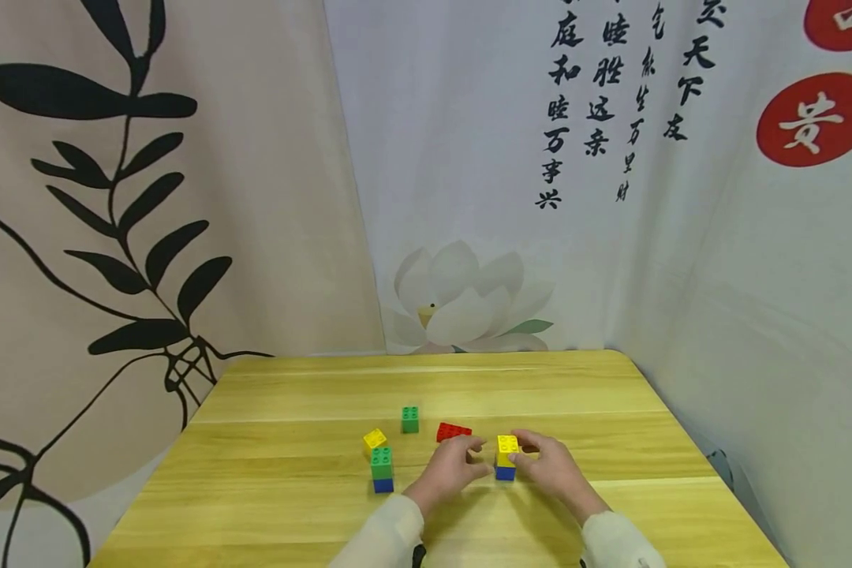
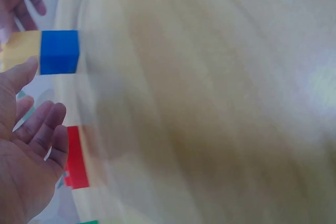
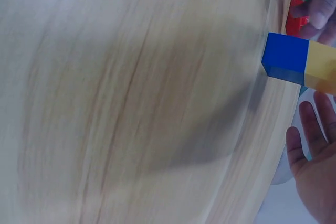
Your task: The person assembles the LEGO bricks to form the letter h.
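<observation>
A yellow building brick sits on top of a blue brick, making a two-brick stack. My right hand pinches the yellow brick from the right, thumb at its near side and index finger at its far side. The right wrist view has the blue brick standing out below that grip, and the other right fingers spread. To the left of the stack, my left hand is held apart from it with loosely bent fingers and nothing in them. Just beyond the left hand lies a red brick, partly hidden by it.
Left of the hands, a green brick stands on another blue brick, with a yellow brick close behind. Farther back is a single green brick. The wooden table meets a printed curtain at the back.
</observation>
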Available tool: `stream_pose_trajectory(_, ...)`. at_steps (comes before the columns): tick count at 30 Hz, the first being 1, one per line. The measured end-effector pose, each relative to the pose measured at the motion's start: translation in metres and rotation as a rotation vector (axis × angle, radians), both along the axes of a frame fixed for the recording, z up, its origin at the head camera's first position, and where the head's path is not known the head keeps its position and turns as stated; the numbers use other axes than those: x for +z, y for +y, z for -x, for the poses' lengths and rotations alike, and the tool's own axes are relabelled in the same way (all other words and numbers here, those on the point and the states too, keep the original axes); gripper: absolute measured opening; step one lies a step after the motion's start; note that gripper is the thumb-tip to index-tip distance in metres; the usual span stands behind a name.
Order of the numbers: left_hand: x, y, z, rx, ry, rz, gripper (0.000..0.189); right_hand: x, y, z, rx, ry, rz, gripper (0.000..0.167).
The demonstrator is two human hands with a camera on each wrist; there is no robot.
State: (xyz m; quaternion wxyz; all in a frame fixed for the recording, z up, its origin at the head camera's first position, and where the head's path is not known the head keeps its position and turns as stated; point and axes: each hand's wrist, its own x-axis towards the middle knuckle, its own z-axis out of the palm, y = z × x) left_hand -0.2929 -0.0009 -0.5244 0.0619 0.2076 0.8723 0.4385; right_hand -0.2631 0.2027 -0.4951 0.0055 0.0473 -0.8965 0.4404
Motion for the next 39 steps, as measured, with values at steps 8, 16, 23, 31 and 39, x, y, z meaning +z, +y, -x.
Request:
stream_pose_trajectory(8, 0.024, -0.012, 0.005, 0.018, 0.064, -0.002, 0.046, 0.004, -0.001, 0.001, -0.021, -0.005, 0.003, 0.053)
stream_pose_trajectory(16, 0.055, -0.036, 0.008, 0.051, 0.063, -0.077, 0.048, 0.02, -0.011, 0.004, -0.016, 0.033, 0.013, 0.052)
stream_pose_trajectory(23, 0.073, -0.066, 0.01, 0.088, 0.081, -0.094, 0.049, 0.028, -0.024, 0.01, -0.01, 0.07, 0.046, 0.05)
stream_pose_trajectory(31, 0.077, -0.101, 0.01, 0.156, 0.056, -0.121, 0.05, 0.036, -0.052, 0.016, -0.02, 0.09, 0.111, 0.048)
stream_pose_trajectory(39, 0.075, -0.132, 0.003, 0.24, 0.038, -0.159, 0.048, 0.035, -0.08, 0.019, -0.02, 0.115, 0.142, 0.047)
